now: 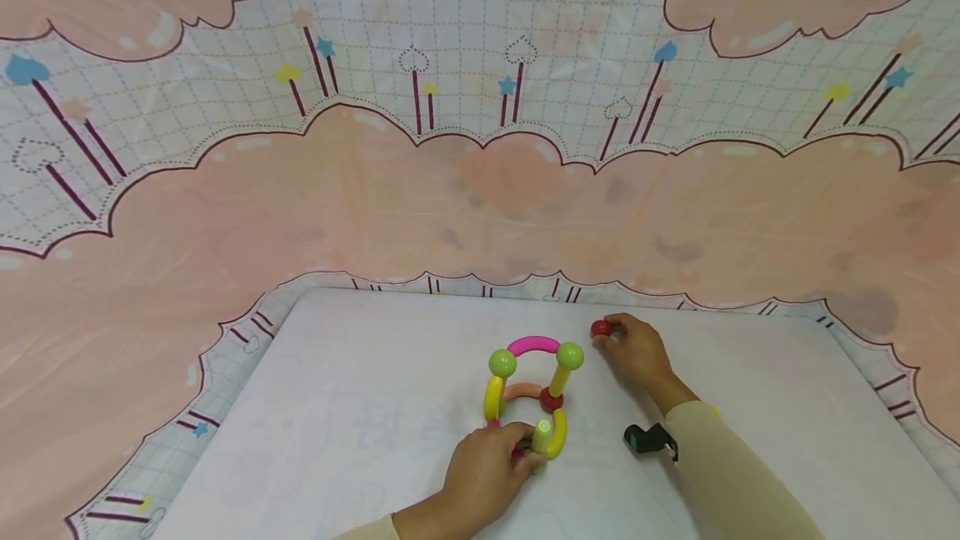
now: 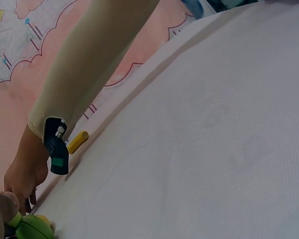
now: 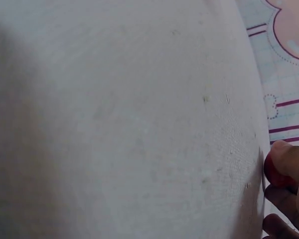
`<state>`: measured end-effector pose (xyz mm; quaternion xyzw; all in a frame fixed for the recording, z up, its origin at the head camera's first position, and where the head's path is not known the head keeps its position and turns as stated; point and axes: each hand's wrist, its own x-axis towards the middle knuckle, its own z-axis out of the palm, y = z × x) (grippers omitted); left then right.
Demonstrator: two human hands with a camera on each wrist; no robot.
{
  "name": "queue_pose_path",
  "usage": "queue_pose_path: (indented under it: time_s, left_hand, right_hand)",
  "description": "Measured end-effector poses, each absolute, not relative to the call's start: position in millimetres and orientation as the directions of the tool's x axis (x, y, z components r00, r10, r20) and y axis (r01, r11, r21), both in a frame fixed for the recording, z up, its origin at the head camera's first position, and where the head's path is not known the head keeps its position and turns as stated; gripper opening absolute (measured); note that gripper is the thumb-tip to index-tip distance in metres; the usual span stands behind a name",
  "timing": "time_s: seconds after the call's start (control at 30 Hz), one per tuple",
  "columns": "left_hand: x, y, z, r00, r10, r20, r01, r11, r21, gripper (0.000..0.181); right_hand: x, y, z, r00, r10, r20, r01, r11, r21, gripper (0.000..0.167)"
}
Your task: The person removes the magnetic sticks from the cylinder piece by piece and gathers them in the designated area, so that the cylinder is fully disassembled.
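Note:
A toy frame of curved rods and balls stands mid-table in the head view, with a pink curved rod [image 1: 534,344] on top between two green balls [image 1: 502,363]. Lower down are a red ball [image 1: 551,399], an orange curved rod [image 1: 522,391] and yellow rods [image 1: 492,399]. My left hand [image 1: 487,469] pinches an upright light-green rod [image 1: 542,437] at the frame's near side. Farther back and to the right, my right hand [image 1: 636,354] pinches a loose red ball [image 1: 601,328], also seen in the right wrist view between thumb and fingers [image 3: 289,162].
A dark camera [image 1: 649,440] is worn at the right wrist. Beyond the right forearm a yellow rod [image 2: 78,142] lies on the white table [image 1: 360,357]. A patterned pink and white cloth [image 1: 450,207] hangs behind the table's far edge.

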<state>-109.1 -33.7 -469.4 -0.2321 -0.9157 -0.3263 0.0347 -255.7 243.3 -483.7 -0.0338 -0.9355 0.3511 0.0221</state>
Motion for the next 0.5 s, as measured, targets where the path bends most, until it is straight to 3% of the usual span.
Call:
queue_pose_path:
  time_s: [0.5]
  left_hand:
    - [-109.0,-32.6,-467.8,-0.895,0.398,0.203,0.438,0.692,0.574,0.029]
  right_hand:
    - [-249.0,244.3,-479.0,-0.994,0.107,0.013,0.073,0.754,-0.653,0.053]
